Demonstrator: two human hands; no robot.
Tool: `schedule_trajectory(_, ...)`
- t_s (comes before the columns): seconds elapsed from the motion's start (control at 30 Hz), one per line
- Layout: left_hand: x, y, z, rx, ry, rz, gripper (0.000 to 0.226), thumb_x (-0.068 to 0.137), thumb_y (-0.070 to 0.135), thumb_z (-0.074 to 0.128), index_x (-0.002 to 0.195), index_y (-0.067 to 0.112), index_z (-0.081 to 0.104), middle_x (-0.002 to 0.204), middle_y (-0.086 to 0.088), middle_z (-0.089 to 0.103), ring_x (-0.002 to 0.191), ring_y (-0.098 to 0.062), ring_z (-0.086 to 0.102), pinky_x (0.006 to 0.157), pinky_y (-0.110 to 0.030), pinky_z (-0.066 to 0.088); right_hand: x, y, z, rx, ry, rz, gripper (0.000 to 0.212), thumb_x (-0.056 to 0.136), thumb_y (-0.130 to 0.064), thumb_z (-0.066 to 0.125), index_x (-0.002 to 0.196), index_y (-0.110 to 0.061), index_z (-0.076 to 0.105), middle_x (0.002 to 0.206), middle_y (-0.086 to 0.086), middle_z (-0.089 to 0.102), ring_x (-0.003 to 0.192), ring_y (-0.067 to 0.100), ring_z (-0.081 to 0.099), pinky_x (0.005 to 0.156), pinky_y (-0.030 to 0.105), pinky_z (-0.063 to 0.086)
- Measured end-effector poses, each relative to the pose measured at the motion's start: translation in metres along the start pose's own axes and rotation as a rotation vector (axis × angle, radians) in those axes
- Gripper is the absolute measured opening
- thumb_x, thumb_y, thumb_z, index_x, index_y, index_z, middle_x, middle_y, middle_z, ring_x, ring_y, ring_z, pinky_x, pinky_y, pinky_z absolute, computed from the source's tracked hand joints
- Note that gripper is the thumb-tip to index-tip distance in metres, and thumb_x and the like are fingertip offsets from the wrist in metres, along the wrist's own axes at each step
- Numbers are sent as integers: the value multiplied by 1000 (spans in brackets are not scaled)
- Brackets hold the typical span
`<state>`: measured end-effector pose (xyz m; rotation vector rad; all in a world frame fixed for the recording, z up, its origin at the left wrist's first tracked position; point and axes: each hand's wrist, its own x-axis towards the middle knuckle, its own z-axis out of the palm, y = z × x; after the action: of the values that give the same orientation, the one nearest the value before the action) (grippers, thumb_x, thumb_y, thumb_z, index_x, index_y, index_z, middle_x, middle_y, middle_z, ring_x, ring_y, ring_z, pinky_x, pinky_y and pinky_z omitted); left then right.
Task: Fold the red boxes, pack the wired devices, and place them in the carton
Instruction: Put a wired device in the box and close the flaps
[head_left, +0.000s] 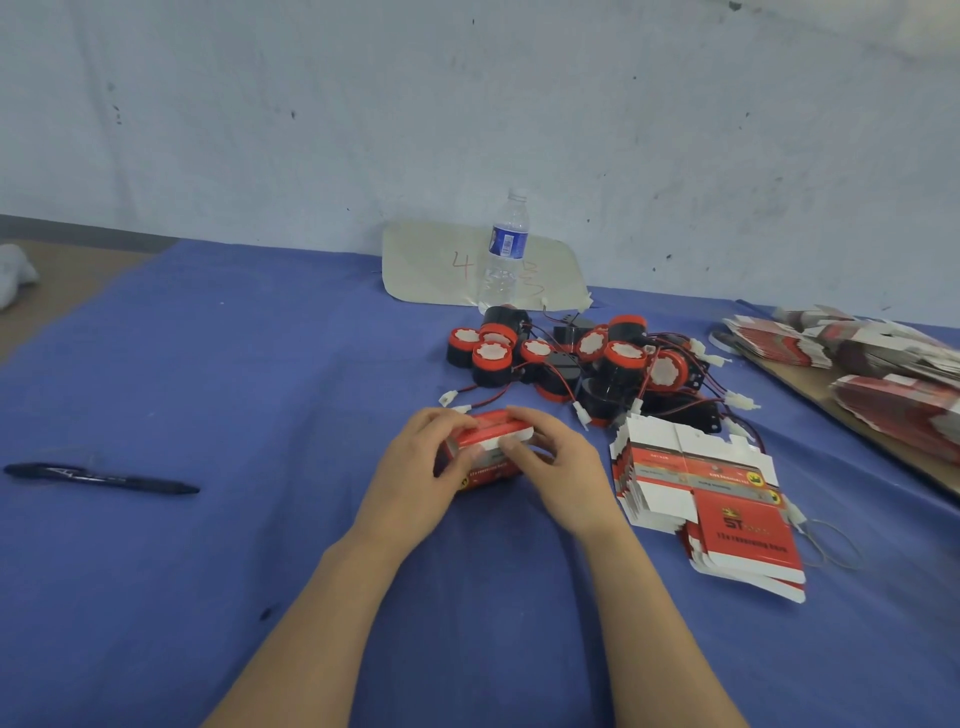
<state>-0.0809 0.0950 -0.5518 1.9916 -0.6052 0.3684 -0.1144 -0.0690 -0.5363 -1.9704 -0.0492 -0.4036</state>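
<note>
— Head view: where are the hands?
— Left hand (415, 467) and right hand (561, 467) both curl round one red box (493, 434) in the middle of the blue worktop (260, 364), with their fingers over its top.
— And around it?
— Flat boxes (727, 519) lie stacked at four o'clock, a pen (98, 477) at nine. The wired devices (587, 358) lie heaped at one o'clock, just beyond the box. A water bottle (505, 254) stands behind them at twelve, in front of a paper card (431, 265).

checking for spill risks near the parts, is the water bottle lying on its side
No, the water bottle stands upright, cap on top, just behind the pile of wired devices.
</note>
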Motion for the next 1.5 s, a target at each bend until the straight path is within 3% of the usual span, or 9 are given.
schedule_trajectory(0.13, 0, 1, 1, -33, 34, 4, 24, 94, 14, 58, 118, 20, 62, 114, 12, 52, 102, -1, 50, 88, -13, 43, 0, -1, 5, 39, 68, -32, 19, 90, -13, 64, 105, -24, 67, 99, -14, 65, 88, -11, 60, 74, 7, 46)
schedule_trajectory(0.37, -2, 3, 3, -151, 36, -58, 25, 91, 6, 56, 104, 27, 57, 114, 8, 56, 95, 3, 53, 82, -9, 43, 2, 1, 6, -19, 21, -51, 23, 89, -19, 66, 98, -40, 65, 105, -13, 61, 98, -6, 57, 79, 7, 45)
schedule_trajectory(0.47, -2, 3, 4, -203, 24, -125, 24, 88, 2, 55, 102, 22, 57, 117, 6, 54, 104, 1, 52, 86, -10, 41, 3, 1, 3, -42, -13, -52, 28, 93, -19, 61, 94, -46, 63, 104, -18, 62, 105, 5, 56, 89, 17, 45)
schedule_trajectory(0.67, -1, 4, 10, -196, 36, -167, 12, 98, 14, 47, 106, 17, 56, 121, 6, 50, 105, 0, 48, 84, -7, 39, 5, 1, 11, 18, 57, 25, 17, 95, -20, 57, 97, -31, 70, 107, -1, 66, 104, 18, 60, 92, 40, 50)
schedule_trajectory(0.83, -1, 11, 19, -128, 60, -194, 28, 101, 13, 39, 127, 15, 50, 137, 4, 38, 125, -3, 35, 96, -6, 26, 4, -1, 14, 177, 57, 206, 21, 95, -27, 57, 116, -31, 57, 109, -6, 62, 100, 10, 59, 70, 12, 49)
schedule_trajectory(0.97, -1, 21, 28, -176, 8, -396, 52, 103, 30, 32, 151, 15, 19, 161, -1, 2, 147, -14, 6, 119, -31, 15, 4, -4, 25, 215, 44, 250, 30, 102, -28, 39, 89, -30, 66, 92, -10, 70, 92, 8, 65, 65, 7, 47)
schedule_trajectory(1.07, -1, 26, 30, -280, 68, -455, 56, 103, 24, 33, 153, 13, 9, 160, -3, 8, 147, -17, 13, 119, -35, 17, 4, -5, 29, 247, 156, 312, 39, 103, -31, 35, 77, -27, 64, 81, -10, 67, 75, 1, 61, 53, 5, 43)
schedule_trajectory(1.27, -1, 30, 29, -456, 145, -542, 69, 100, 11, 38, 153, 21, -5, 159, 2, 12, 141, -14, 27, 98, -15, 24, 5, -6, 30, 177, 139, 291, 34, 103, -21, 34, 131, -16, 53, 122, -4, 56, 109, 9, 53, 86, 19, 42)
schedule_trajectory(1.5, -3, 29, 31, -453, 176, -582, 64, 99, 13, 41, 153, 17, 6, 155, -1, 25, 136, -16, 34, 97, -18, 29, 5, 1, 30, 174, 110, 271, 31, 103, -18, 34, 125, -19, 55, 111, -8, 60, 94, -1, 55, 71, 7, 43)
